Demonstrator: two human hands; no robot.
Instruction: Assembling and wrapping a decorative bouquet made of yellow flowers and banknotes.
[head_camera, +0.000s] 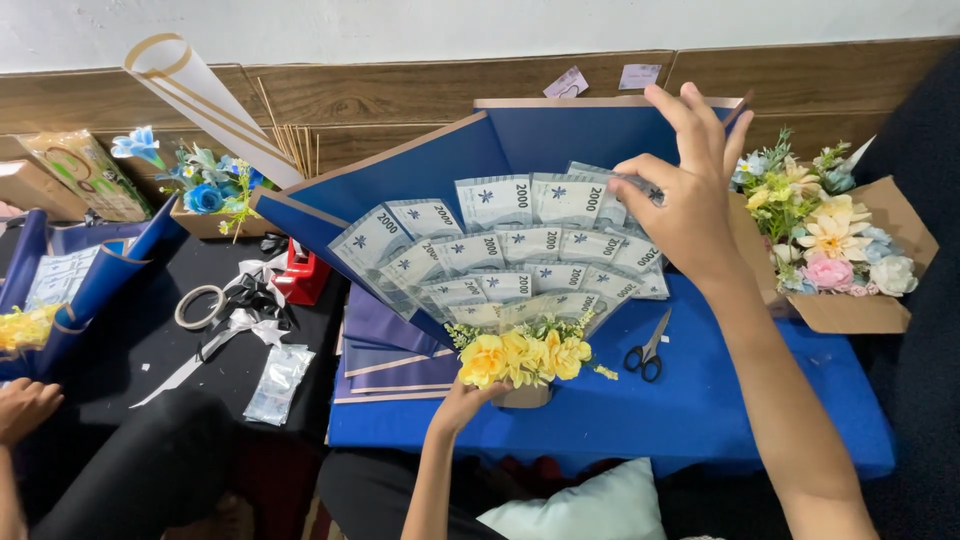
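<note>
Paper banknote bouquet (510, 255), frame centre: light, floppy, crease-prone. Left hand (462, 405) fingers clamped on its base under yellow flowers (525, 357); right hand (685, 195) fingers pinch the navy wrapping paper (440, 165) edge.

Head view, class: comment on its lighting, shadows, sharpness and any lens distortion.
Head view: even, soft indoor light with no harsh glare; only faint shadow beneath the scissors on the blue table; the fanned banknotes and yellow flowers are sharp; the right hand is slightly soft at its fingertips; the wood panel line along the wall bows gently, hinting at wide-angle distortion.
</note>
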